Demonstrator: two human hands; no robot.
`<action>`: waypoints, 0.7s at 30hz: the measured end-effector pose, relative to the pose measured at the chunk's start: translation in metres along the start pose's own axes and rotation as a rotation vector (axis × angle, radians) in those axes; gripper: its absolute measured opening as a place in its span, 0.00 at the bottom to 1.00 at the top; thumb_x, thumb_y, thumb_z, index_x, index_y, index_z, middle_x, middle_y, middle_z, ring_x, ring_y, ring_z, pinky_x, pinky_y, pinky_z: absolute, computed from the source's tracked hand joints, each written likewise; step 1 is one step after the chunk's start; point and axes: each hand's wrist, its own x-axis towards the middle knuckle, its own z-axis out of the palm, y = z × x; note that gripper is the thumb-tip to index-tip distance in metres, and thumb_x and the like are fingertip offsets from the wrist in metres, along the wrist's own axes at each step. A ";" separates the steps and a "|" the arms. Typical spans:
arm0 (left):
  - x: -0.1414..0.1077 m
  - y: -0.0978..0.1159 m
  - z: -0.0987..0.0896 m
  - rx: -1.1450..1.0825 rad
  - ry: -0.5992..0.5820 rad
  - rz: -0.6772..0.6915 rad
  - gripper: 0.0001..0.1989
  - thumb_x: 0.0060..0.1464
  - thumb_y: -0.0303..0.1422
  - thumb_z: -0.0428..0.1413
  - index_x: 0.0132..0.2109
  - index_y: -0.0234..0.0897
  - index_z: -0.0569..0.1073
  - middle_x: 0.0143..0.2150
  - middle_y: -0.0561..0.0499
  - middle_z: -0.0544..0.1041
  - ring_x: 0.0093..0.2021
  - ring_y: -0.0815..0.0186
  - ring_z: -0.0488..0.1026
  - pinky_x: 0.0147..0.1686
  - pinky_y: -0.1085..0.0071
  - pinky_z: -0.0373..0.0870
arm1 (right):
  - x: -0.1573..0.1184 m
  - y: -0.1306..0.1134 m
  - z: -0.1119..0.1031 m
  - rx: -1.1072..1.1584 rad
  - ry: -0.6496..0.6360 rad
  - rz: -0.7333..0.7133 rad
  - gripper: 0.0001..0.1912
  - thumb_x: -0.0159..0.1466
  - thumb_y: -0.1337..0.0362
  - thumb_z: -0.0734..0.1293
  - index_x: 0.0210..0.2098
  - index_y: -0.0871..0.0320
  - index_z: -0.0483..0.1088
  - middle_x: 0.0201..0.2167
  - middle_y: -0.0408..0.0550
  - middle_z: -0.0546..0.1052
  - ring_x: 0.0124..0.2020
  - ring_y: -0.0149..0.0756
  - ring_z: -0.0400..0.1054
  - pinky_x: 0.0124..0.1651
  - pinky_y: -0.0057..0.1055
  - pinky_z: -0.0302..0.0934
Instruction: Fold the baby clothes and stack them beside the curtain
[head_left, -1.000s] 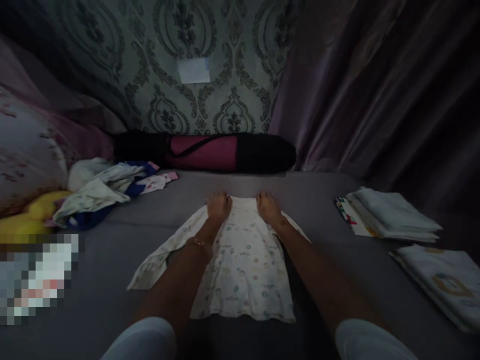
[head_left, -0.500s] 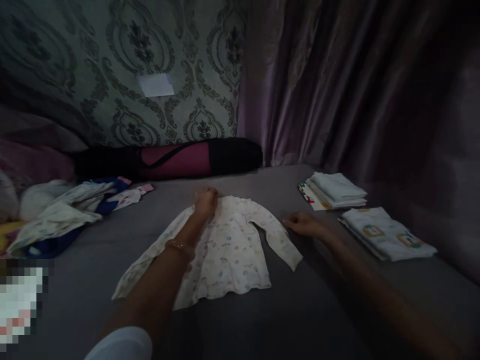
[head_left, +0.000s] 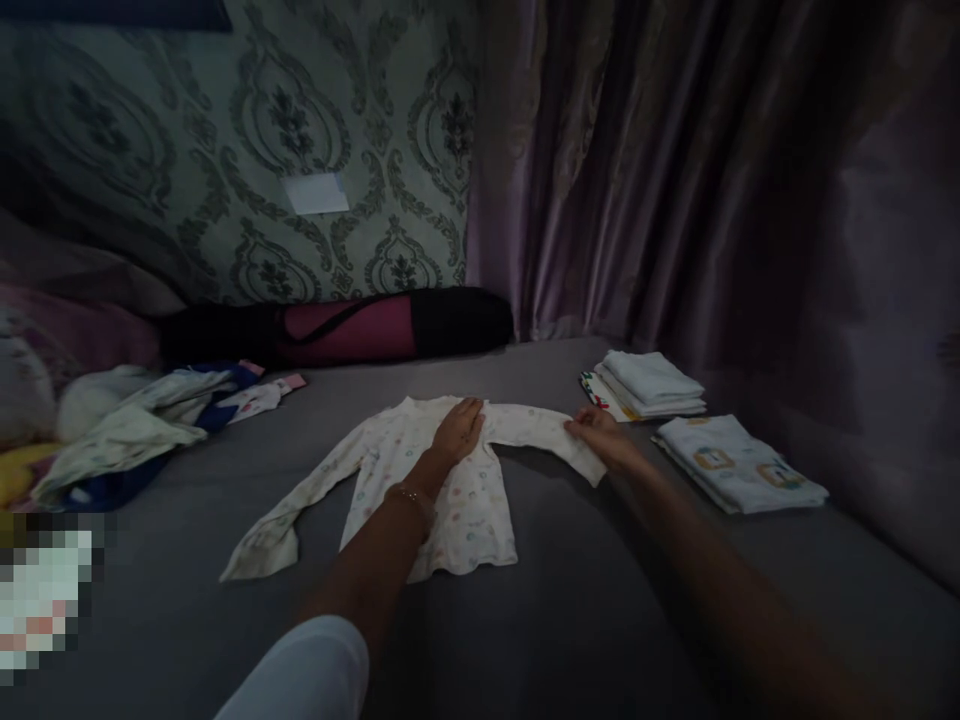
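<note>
A small white long-sleeved shirt [head_left: 480, 500] with a scattered coloured print lies spread on the grey bed sheet [head_left: 600, 620], its neck away from me. My left hand [head_left: 459, 430] rests flat on the upper part of the shirt near the right shoulder, fingers stretched out. With thumb and fingers pinched, my right hand [head_left: 604, 436] holds the right sleeve, which reaches out to the side. The left sleeve slants down toward me, its cuff a little crumpled. My left forearm hides part of the shirt's front.
Folded white cloths [head_left: 652, 385] and a folded printed garment [head_left: 739, 465] lie to the right. Rumpled clothes [head_left: 142, 430] are heaped on the left. A long black and pink bag [head_left: 349, 330] lies along the patterned wall, beside a purple curtain [head_left: 585, 180].
My left hand has shifted right across the shirt and flattened. My right hand has taken hold of the right sleeve, which now stretches further outward and higher.
</note>
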 end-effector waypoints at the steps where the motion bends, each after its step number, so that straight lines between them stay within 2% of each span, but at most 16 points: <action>1: -0.001 0.001 0.001 0.035 -0.005 -0.005 0.24 0.65 0.37 0.40 0.60 0.29 0.65 0.62 0.39 0.66 0.64 0.60 0.60 0.64 0.63 0.55 | 0.005 0.002 -0.006 0.053 -0.002 0.000 0.11 0.55 0.56 0.65 0.33 0.57 0.65 0.21 0.40 0.69 0.23 0.31 0.63 0.26 0.25 0.56; 5: -0.003 0.009 0.002 0.138 -0.045 -0.027 0.26 0.65 0.40 0.38 0.62 0.29 0.63 0.64 0.39 0.64 0.66 0.58 0.57 0.65 0.61 0.52 | 0.025 0.021 -0.026 0.226 -0.060 -0.091 0.19 0.50 0.56 0.68 0.38 0.57 0.65 0.26 0.40 0.71 0.25 0.30 0.64 0.28 0.25 0.57; 8: -0.003 0.013 0.000 0.178 -0.061 -0.023 0.28 0.65 0.44 0.38 0.64 0.31 0.60 0.65 0.39 0.62 0.66 0.57 0.56 0.65 0.60 0.51 | 0.037 0.041 -0.038 0.208 -0.058 -0.131 0.19 0.49 0.58 0.69 0.39 0.57 0.67 0.28 0.41 0.72 0.27 0.31 0.65 0.31 0.27 0.58; 13: -0.005 0.013 -0.002 0.180 -0.092 0.004 0.29 0.64 0.48 0.41 0.66 0.39 0.58 0.66 0.40 0.60 0.67 0.54 0.55 0.64 0.56 0.50 | 0.040 0.067 -0.043 -0.069 0.079 -0.170 0.14 0.51 0.67 0.66 0.39 0.59 0.71 0.35 0.47 0.75 0.37 0.36 0.69 0.43 0.32 0.61; 15: -0.006 0.012 -0.002 0.172 -0.095 0.012 0.28 0.63 0.48 0.42 0.65 0.41 0.60 0.66 0.41 0.61 0.67 0.53 0.54 0.64 0.55 0.50 | 0.037 0.073 -0.040 -0.215 0.106 -0.199 0.16 0.51 0.72 0.64 0.40 0.59 0.72 0.38 0.48 0.76 0.42 0.38 0.68 0.47 0.33 0.60; 18: -0.006 0.011 0.000 0.143 -0.086 0.023 0.26 0.62 0.47 0.45 0.63 0.43 0.63 0.65 0.42 0.63 0.67 0.52 0.54 0.64 0.53 0.51 | 0.029 0.075 -0.034 -0.348 0.135 -0.188 0.20 0.51 0.74 0.62 0.44 0.60 0.72 0.41 0.50 0.76 0.43 0.37 0.69 0.46 0.31 0.60; 21: -0.006 0.010 0.002 0.119 -0.052 0.034 0.25 0.62 0.46 0.46 0.61 0.40 0.64 0.63 0.39 0.64 0.66 0.53 0.55 0.64 0.53 0.51 | 0.024 0.071 -0.028 -0.392 0.172 -0.057 0.20 0.55 0.67 0.64 0.48 0.61 0.70 0.39 0.50 0.76 0.38 0.37 0.69 0.42 0.30 0.61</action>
